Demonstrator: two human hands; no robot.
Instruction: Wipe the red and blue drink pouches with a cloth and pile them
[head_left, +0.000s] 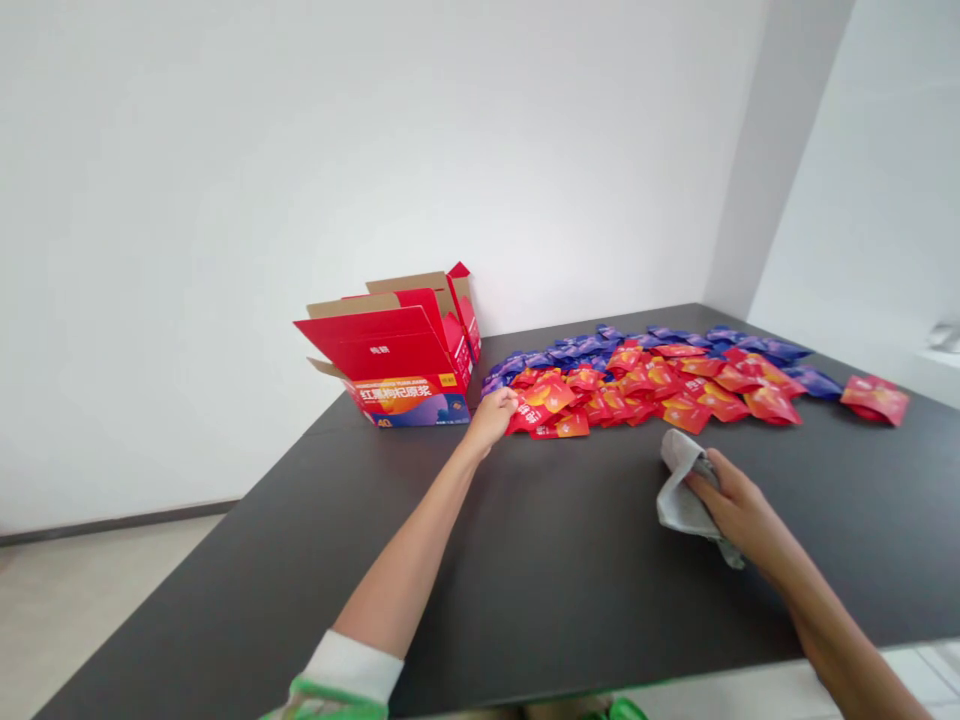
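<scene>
My left hand (493,416) reaches to the near left edge of a spread of red sachets (626,388), its fingers pinched on the corner of a red and orange sachet (546,398). In my right hand (739,500) is a crumpled grey cloth (684,500), gripped between thumb and fingers and held over the dark table near its front. Part of the cloth is hidden by the hand. Behind the red sachets lies a band of purple-blue sachets (581,345).
Open red cartons (405,345) with raised flaps stand at the table's left back, beside the sachets. A single red sachet (876,400) lies apart at the right. White walls border the back and right of the black table (570,560).
</scene>
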